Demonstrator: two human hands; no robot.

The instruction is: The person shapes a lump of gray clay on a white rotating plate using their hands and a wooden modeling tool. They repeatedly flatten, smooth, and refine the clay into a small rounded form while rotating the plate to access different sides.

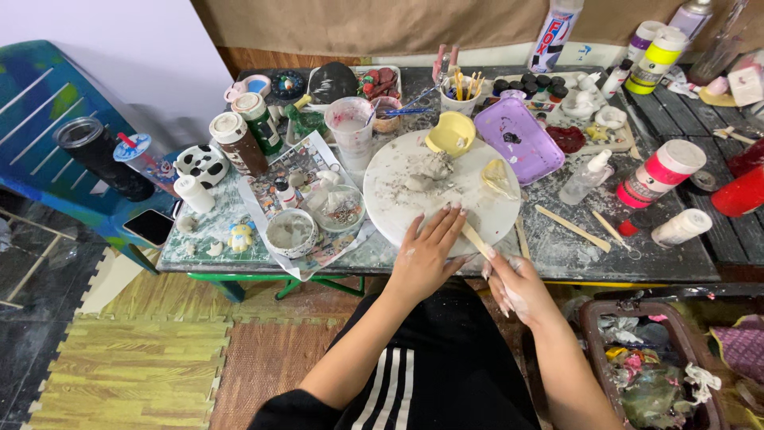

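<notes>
Clay [430,169] sits rough and unshaped on the round board [398,215], beyond our hands; our left hand [426,255] rests flat, open, on the board, our right hand [509,283] grips a wooden stick [476,237].

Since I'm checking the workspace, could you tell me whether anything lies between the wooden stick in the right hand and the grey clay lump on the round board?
Nothing visible does: the wooden stick points across bare round board toward the clay lump. The left hand rests beside that path.

Flat wooden stick [477,239] over clay-smeared round board [398,209]
</notes>
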